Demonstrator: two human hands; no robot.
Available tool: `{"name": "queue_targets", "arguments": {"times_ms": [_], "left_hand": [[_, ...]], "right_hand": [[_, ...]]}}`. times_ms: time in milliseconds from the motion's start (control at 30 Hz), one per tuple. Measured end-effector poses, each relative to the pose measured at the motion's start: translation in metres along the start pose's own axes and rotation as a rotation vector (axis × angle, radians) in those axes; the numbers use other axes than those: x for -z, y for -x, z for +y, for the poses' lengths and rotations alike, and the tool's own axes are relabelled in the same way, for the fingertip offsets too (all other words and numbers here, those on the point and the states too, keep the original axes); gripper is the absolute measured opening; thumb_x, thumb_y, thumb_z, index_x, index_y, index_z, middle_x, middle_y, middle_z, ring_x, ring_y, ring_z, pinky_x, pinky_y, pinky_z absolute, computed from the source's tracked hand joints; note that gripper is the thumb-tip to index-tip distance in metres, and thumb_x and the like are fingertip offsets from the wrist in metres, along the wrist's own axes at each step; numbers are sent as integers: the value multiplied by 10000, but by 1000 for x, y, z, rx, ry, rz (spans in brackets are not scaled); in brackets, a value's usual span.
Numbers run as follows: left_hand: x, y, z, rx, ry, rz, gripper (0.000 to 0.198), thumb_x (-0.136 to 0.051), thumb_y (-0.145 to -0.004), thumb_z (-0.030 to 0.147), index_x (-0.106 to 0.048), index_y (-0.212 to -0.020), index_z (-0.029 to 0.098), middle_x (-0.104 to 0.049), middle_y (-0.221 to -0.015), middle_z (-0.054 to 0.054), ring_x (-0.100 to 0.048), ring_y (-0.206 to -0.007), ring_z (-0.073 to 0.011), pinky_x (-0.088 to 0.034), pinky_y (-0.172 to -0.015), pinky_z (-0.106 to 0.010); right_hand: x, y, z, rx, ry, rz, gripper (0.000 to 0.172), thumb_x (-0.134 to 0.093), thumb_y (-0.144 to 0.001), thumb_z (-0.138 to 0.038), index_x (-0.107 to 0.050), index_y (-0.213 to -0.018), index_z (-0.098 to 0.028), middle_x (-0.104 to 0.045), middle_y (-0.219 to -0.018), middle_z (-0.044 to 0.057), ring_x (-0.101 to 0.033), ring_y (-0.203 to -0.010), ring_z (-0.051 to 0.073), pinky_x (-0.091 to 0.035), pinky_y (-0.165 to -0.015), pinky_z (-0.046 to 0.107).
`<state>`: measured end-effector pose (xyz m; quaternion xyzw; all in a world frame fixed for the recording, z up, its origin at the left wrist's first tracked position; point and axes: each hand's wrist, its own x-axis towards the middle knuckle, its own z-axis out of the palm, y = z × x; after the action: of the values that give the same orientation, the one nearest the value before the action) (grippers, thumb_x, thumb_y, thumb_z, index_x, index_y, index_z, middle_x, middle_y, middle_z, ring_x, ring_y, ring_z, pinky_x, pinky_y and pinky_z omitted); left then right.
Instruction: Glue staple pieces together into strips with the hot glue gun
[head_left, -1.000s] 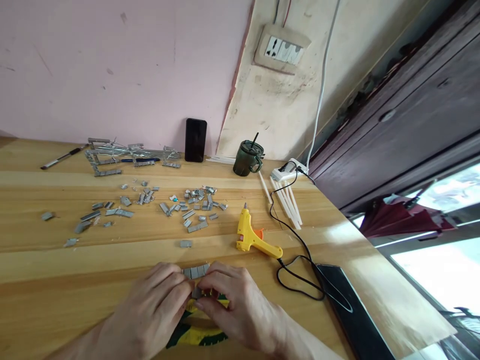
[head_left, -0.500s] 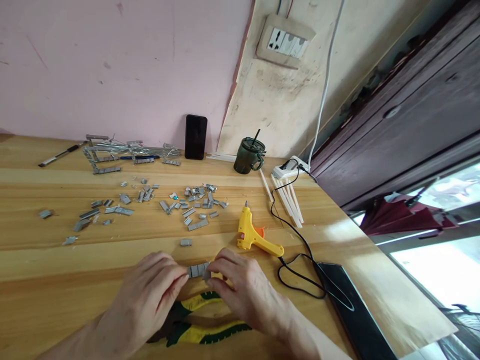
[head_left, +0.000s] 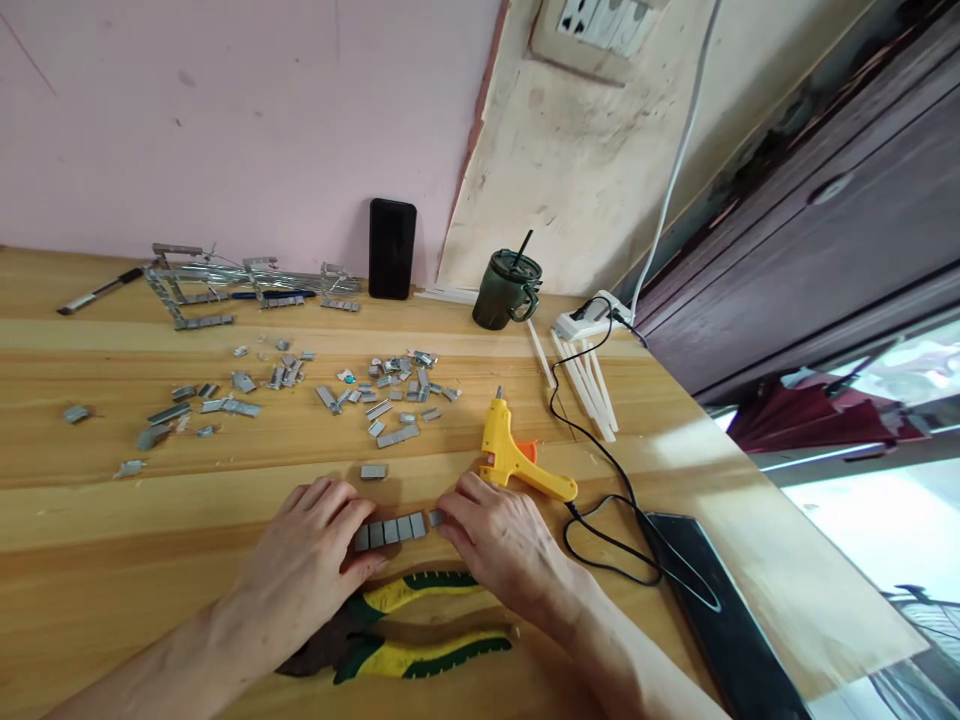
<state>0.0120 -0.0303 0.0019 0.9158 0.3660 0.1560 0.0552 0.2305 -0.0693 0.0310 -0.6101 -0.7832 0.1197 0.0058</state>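
Note:
A row of grey metal staple strips (head_left: 396, 530), set side by side, lies on the table with its left end between the thumb and fingers of my left hand (head_left: 304, 550). Just right of the row, my right hand (head_left: 506, 535) pinches a short staple strip (head_left: 436, 518), a small gap away from the row. Most of that strip is hidden by my fingers. Under and between my forearms lie pliers (head_left: 424, 655) with yellow and green handles. One loose staple strip (head_left: 373, 471) rests just beyond the row.
A yellow glue gun (head_left: 517, 462) lies beyond my right hand, its black cord (head_left: 622, 575) looping right. Scattered staple pieces (head_left: 401, 380), a wire-and-staple frame (head_left: 202, 290), a phone (head_left: 391, 250), a green mug (head_left: 501, 290), glue sticks (head_left: 585, 390) and a power strip (head_left: 592, 317) stand farther back.
My right hand has moved slightly right, drawing the short strip off the row's end. My left hand has shifted its grip on the row, and the view has tilted downward.

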Motion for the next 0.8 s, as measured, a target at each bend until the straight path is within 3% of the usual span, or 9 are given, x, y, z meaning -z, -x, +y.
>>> {"name": "queue_targets", "arguments": {"times_ms": [300, 500, 633, 800], "left_hand": [[-4, -1, 1, -4, -3, -9, 271, -767, -700, 274, -650, -924, 177, -638, -888, -62, -604, -809, -273, -518, -714, -439], [15, -13, -23, 116, 79, 58, 212, -568, -847, 342, -661, -953, 184, -648, -875, -66, -633, -827, -284, -510, -719, -428], [19, -32, -37, 169, 116, -61, 254, -613, -802, 302, -662, -1025, 190, -659, -971, -83, -630, -915, -312, -511, -748, -435], [7, -45, -37, 140, 155, -112, 216, -651, -790, 250, -672, -994, 184, -649, -894, -60, -631, -880, -269, -517, -735, -380]], "right_hand": [[2, -1, 1, -13, -27, -11, 121, -546, -894, -197, -667, -900, -194, -647, -908, 35, -647, -814, 188, -428, -606, 256], [11, -10, -3, -34, -27, 69, 114, -547, -894, -190, -660, -889, -181, -654, -911, 35, -653, -788, 178, -426, -589, 250], [15, -29, -11, -16, -10, 88, 119, -546, -897, -216, -660, -912, -186, -661, -940, 34, -664, -797, 187, -419, -570, 252], [9, -47, -15, 20, 8, 79, 126, -549, -894, -240, -665, -884, -189, -666, -919, 27, -670, -762, 190, -408, -539, 254]]}}
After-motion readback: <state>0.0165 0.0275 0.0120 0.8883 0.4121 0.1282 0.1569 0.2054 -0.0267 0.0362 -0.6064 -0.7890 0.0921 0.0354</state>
